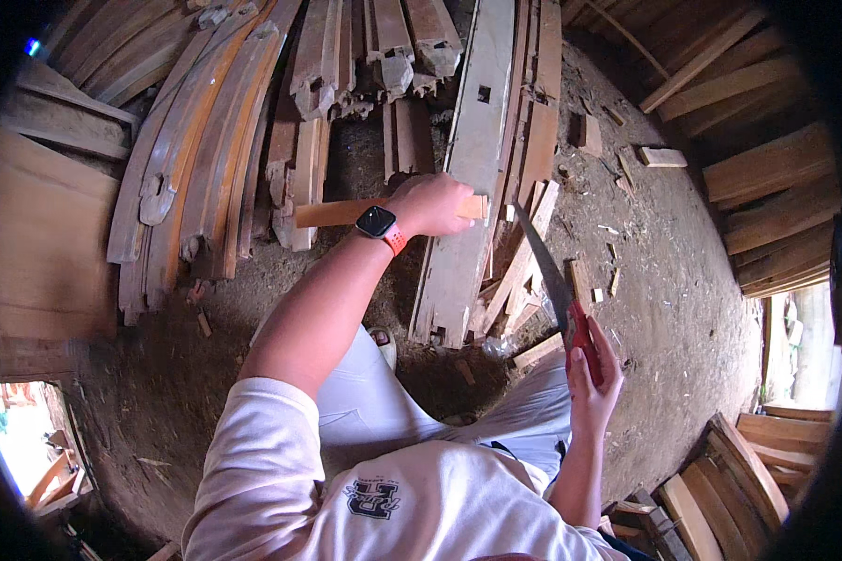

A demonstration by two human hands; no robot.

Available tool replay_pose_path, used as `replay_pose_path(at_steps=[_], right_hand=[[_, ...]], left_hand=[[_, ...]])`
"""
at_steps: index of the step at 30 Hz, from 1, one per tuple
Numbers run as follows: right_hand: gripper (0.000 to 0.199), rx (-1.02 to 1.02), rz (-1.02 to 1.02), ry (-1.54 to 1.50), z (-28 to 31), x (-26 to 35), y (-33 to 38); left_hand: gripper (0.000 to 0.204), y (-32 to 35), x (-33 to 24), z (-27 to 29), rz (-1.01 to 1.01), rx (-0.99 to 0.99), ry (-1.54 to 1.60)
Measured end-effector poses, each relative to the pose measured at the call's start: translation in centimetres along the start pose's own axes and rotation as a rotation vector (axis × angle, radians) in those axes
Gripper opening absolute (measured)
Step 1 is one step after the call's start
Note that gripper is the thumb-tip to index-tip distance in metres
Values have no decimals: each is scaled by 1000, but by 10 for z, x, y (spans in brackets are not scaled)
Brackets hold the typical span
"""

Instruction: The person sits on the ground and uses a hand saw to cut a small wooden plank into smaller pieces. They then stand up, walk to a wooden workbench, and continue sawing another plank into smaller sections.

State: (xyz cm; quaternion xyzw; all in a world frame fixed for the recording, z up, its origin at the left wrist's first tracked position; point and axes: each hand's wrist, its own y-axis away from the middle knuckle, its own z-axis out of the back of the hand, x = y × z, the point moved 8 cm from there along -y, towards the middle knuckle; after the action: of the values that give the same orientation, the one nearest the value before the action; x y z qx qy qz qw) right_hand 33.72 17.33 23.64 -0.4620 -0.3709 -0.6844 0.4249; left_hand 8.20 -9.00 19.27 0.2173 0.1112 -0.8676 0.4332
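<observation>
My left hand (432,204) is closed round a short wooden strip (332,214), pressing it crosswise over a long pale plank (478,150). The strip's right end pokes out past my knuckles, while its left end reaches toward the stacked boards. In my right hand (593,374) is a hand saw, gripped by its red handle (580,329). The narrow saw blade (546,262) slants up and left, its tip close to a small wood block (510,213) just beyond the strip's end. Blade and strip appear apart.
Old beams (217,159) with broken ends lie stacked at the left. Offcut sticks (524,266) lean by the plank's right side. A loose block (662,157) and wood chips dot the dirt floor (664,280). More boards (725,477) lie at lower right.
</observation>
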Motion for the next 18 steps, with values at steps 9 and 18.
replay_pose_path(at_steps=[9, 18], right_hand=[[48, 88, -90, -92, -13, 21, -14], [39, 205, -176, 156, 43, 22, -31]], left_hand=[[13, -22, -33, -19, -166, 42, -83], [24, 9, -63, -4, -152, -4, 124]])
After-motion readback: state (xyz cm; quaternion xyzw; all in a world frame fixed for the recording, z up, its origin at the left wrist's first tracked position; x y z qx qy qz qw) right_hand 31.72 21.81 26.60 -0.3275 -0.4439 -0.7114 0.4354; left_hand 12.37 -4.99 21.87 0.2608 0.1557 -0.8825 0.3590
